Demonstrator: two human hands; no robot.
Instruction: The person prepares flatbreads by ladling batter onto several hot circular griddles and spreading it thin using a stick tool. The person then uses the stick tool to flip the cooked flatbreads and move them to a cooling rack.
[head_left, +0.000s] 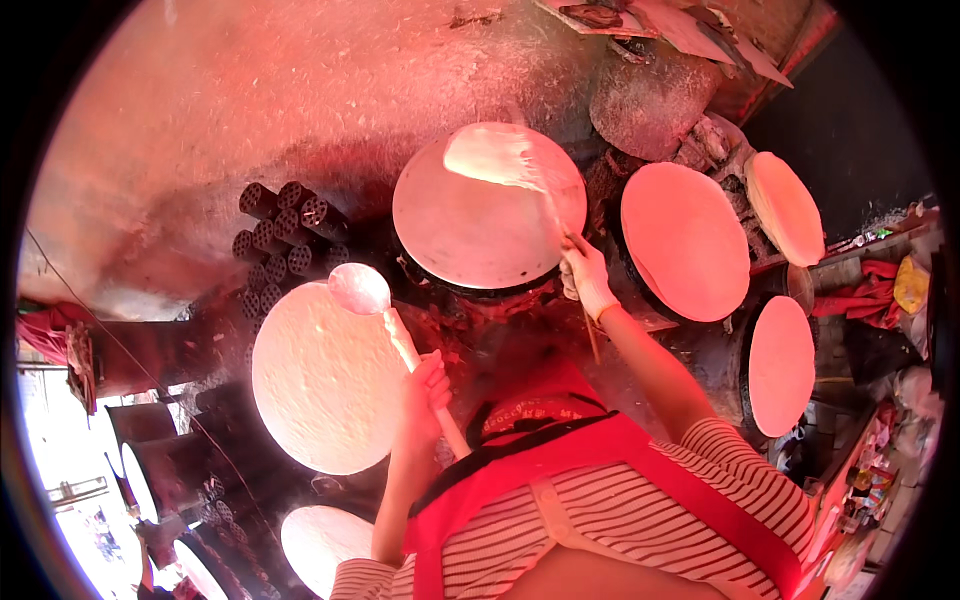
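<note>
My left hand (426, 390) grips the pale handle of a ladle (360, 289), whose round bowl is raised over the edge of a bubbly batter-covered griddle (322, 390). My right hand (585, 276), in a light glove, holds a thin stick (553, 210) that reaches over a round griddle (480, 232) in front of me. At the stick's far end lies a whitish, streaked fan-shaped patch (491, 156). Whether it is batter or the head of a tool, I cannot tell.
Perforated coal briquettes (289, 225) are stacked against the wall (262, 97). On the right are a flatbread-covered griddle (686, 240), a tilted round flatbread (784, 210) and another round (781, 367). Another pale griddle (330, 547) is near my left elbow. A thin cable (142, 367) hangs at left.
</note>
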